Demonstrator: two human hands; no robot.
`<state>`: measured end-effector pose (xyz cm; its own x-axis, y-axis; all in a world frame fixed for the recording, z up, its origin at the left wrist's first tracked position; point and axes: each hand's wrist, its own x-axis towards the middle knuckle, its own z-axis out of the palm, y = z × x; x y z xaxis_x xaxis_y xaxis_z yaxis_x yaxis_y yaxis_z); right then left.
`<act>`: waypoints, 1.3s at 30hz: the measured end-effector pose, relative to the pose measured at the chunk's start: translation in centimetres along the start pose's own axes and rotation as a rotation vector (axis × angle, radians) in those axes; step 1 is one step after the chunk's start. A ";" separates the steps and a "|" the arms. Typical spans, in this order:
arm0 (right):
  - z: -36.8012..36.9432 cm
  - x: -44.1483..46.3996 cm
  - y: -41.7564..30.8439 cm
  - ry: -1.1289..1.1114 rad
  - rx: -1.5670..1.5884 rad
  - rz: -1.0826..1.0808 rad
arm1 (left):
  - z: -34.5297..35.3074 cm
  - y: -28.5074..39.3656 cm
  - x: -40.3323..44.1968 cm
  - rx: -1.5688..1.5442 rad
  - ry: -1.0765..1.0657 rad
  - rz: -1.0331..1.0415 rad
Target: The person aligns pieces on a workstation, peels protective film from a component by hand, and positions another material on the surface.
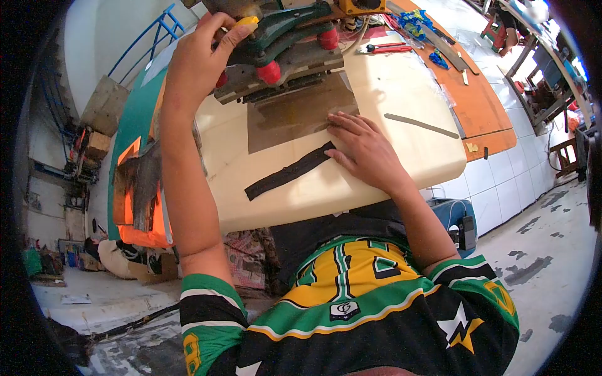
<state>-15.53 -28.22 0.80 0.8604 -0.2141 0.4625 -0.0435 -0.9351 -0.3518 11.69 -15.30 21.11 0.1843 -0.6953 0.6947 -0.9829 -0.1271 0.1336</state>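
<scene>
My left hand (210,53) reaches up to the dark green press-like machine (285,37), its fingers and thumb closed around a small yellow piece (246,22) that looks like a knob or grip. My right hand (362,149) lies open, with fingers stretched over the right edge of a thin brown sheet (282,128). The far edge of that sheet runs under the machine's metal plate (282,75). Beside my right thumb is one end of a black strip (285,172), lying slantwise on the cream work surface (226,210).
A narrow grey strip (421,125) lies to the right. Farther back are red-handled pliers or cutters (385,47). An orange board (486,113) holds blue wrappers (414,25) and flat bars. Dark pieces on orange material (141,194) hang at the left edge.
</scene>
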 end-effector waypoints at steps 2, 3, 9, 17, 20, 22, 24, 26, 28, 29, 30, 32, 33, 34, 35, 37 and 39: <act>-0.1 0.1 0.0 -0.002 0.007 0.002 | -0.7 1.2 -0.2 0.123 -0.016 -0.067; -0.2 0.0 -0.1 -0.005 0.015 0.004 | -0.8 1.8 -0.3 0.247 -0.034 -0.135; -0.5 0.2 -0.4 -0.031 -0.012 0.034 | 1.0 3.2 0.0 0.412 -0.005 -0.209; -0.3 0.1 -0.1 -0.018 -0.011 0.024 | 2.4 4.5 0.6 0.538 0.000 -0.333; -0.4 0.2 -0.2 -0.020 -0.003 0.001 | 2.8 4.5 0.5 0.580 -0.012 -0.349; -0.4 0.2 -0.3 -0.033 -0.005 0.005 | 3.1 4.4 0.4 0.605 -0.004 -0.365; -0.4 0.2 -0.3 -0.016 -0.015 0.004 | 3.4 4.2 0.5 0.631 -0.047 -0.387; -0.3 0.1 -0.1 -0.014 -0.013 0.003 | 3.3 4.0 0.4 0.606 -0.050 -0.379; -0.3 0.1 -0.1 -0.013 -0.010 0.001 | 3.3 3.7 0.2 0.581 -0.055 -0.372; -0.3 0.1 -0.1 -0.012 -0.011 0.001 | 3.4 3.5 0.1 0.563 -0.046 -0.354; -0.3 0.1 -0.1 -0.012 -0.011 0.001 | 3.3 3.4 0.0 0.546 -0.038 -0.336; -0.3 0.1 -0.1 -0.017 -0.011 0.002 | 3.2 3.2 -0.1 0.531 -0.041 -0.334; -0.3 0.1 -0.1 -0.021 -0.013 0.005 | 3.2 3.3 -0.1 0.515 -0.044 -0.330; -0.3 0.1 -0.1 -0.020 -0.013 0.005 | 3.1 3.5 -0.2 0.515 -0.044 -0.329; -0.2 0.1 0.0 -0.026 -0.017 0.007 | 2.9 3.8 -0.2 0.505 -0.048 -0.313; -0.3 0.1 -0.1 -0.030 -0.022 0.007 | 2.8 4.0 -0.2 0.496 -0.048 -0.295; -0.5 0.2 -0.3 -0.037 -0.006 0.031 | 2.7 3.5 -0.6 0.367 0.001 -0.297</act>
<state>-15.58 -28.09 1.40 0.8765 -0.2330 0.4212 -0.0737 -0.9297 -0.3609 8.08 -17.27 19.22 0.4576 -0.5901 0.6652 -0.8241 -0.5622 0.0682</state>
